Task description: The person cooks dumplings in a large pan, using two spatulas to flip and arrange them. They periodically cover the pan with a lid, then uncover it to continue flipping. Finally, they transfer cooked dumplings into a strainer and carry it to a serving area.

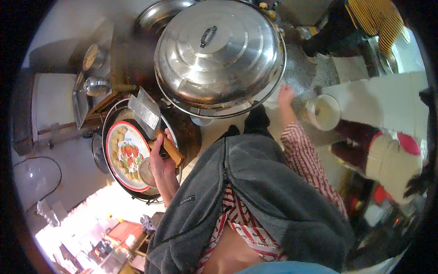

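My left hand [163, 156] grips the wooden handle [171, 147] of a flat-bladed metal utensil. Its wide blade [145, 111] points up and left; whether it is a cleaver or a turner is unclear. Under that hand, a red-rimmed enamel tray [131, 150] with a strawberry picture carries pale food pieces [119, 164] along its left side. A round ribbed metal piece [147, 173] overlaps the tray, partly behind my hand. My right hand [286, 95], fingers curled, is beside the rim of a large domed metal lid [219, 61]; I see nothing in it.
A white bucket [323, 112] stands right of my right hand. Two other people are at the right, one in a striped yellow top [378, 15], one in a cream garment [386, 167]. Metal bowls [94, 56] are on a surface at the left.
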Motion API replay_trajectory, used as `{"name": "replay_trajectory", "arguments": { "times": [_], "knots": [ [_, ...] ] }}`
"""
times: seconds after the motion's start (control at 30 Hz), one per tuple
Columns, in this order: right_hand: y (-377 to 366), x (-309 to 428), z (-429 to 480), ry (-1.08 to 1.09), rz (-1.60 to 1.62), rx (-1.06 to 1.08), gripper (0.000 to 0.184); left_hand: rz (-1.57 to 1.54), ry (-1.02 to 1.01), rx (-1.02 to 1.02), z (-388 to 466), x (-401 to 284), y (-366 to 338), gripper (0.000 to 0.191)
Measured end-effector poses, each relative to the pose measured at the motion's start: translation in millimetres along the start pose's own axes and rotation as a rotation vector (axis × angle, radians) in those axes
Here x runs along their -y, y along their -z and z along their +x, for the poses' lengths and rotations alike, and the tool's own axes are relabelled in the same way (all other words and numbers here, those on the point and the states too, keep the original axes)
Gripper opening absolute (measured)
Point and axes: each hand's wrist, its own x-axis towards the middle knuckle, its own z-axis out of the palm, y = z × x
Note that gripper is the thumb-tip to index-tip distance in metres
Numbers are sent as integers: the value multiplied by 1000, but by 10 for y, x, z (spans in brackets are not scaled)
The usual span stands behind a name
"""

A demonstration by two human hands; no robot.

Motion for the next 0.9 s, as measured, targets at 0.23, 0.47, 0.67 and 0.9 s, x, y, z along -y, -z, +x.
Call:
{"name": "replay_trajectory", "arguments": {
  "times": [0.23, 0.47, 0.67, 0.9],
  "knots": [
    [276, 1704, 661, 647, 169, 129, 20, -150, -105, -116, -15, 266, -400, 28],
    [-448, 3461, 552, 1227, 31, 436, 27, -314, -194, -139, -204, 610, -591, 29],
    [-830, 3874, 683, 1570, -334, 611, 26, -377, -307, -281, -534, 847, -359, 35],
    [-911, 3870, 704, 1597, -471, 537, 23, -433, -381, -353, -713, 942, -116, 35]
  ]
}}
